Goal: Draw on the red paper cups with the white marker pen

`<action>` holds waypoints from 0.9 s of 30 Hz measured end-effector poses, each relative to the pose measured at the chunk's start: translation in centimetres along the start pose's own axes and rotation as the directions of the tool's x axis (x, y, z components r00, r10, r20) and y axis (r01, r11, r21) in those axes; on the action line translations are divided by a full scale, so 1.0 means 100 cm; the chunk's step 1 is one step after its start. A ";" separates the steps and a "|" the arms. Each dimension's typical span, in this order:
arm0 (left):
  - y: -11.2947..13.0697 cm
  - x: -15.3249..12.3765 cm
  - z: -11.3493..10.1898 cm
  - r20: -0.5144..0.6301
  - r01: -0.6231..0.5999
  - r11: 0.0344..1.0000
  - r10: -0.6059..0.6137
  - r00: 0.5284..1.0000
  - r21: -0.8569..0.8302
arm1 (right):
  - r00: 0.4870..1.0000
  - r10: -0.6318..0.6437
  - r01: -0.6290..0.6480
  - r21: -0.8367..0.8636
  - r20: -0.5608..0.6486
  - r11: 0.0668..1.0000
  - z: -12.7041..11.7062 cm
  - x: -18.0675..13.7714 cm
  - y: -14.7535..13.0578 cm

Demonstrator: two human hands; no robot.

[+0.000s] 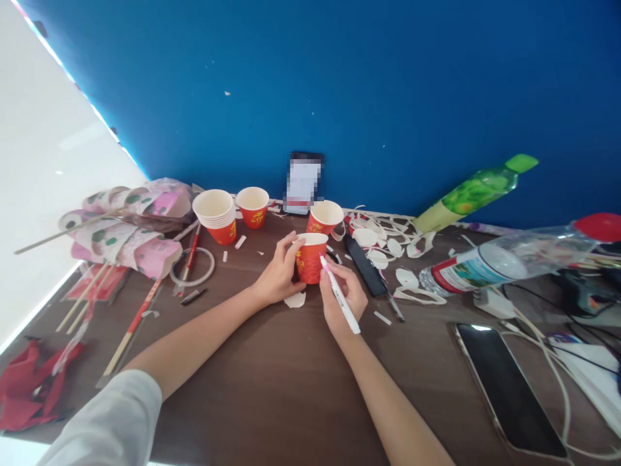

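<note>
Forearms are reaching in from the near edge across the table (272, 388), a dark wood-grain surface that is carrying everything else. Largest items are lying to the right: a clear bottle (504, 262) with a red cap on its side, contents not discernible, a green bottle (478, 191) leaning against the blue wall, and a phone (509, 388) lying face up. To the left, rolled patterned paper (129, 230) is resting beside chopsticks (138, 317).

Step in hand, as judged: marking the side of the cup (310, 257), which is standing upright at table centre. The left hand (279, 275) is bracing it, fingers curled around its left wall. The right hand (342, 294) is pinching a pen (339, 294), tip touching the cup just below the rim. The next move appears to call for a steady cup and light pressure on a thin wall.

Containers: the held cup is showing a white, seemingly empty interior. A stack of cups (216, 217), a single cup (253, 206) and another cup (325, 217) behind are also appearing empty. Paper scraps (388, 246) are lying scattered to the right.
</note>
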State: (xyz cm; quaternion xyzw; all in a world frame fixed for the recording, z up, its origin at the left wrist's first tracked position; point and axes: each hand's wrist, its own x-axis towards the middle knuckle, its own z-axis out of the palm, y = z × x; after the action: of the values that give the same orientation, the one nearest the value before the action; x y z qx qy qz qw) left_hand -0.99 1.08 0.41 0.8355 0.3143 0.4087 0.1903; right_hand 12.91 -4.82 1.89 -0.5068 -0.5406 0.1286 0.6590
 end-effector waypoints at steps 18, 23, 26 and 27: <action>0.000 0.000 -0.001 0.012 0.012 1.000 -0.012 1.000 -0.016 | 0.999 0.040 -0.040 0.042 0.000 0.998 -0.002 0.001 0.005; -0.001 0.000 0.000 0.014 0.036 0.998 -0.035 0.999 -0.049 | 0.997 0.079 -0.078 0.078 -0.011 0.994 -0.001 0.001 0.003; -0.003 0.001 0.000 0.012 0.043 0.997 -0.043 0.999 -0.067 | 0.988 0.136 -0.130 0.085 -0.074 0.988 -0.001 0.002 -0.002; -0.004 0.001 0.000 0.012 0.040 0.997 -0.039 0.999 -0.069 | 0.984 0.154 -0.146 0.085 -0.095 0.986 -0.001 0.002 -0.003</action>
State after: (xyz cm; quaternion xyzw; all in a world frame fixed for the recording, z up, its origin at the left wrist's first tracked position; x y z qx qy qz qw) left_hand -1.05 1.41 0.22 0.8241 0.3154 0.4109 0.2290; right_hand 12.93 -4.84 2.32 -0.5261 -0.4615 0.1728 0.6931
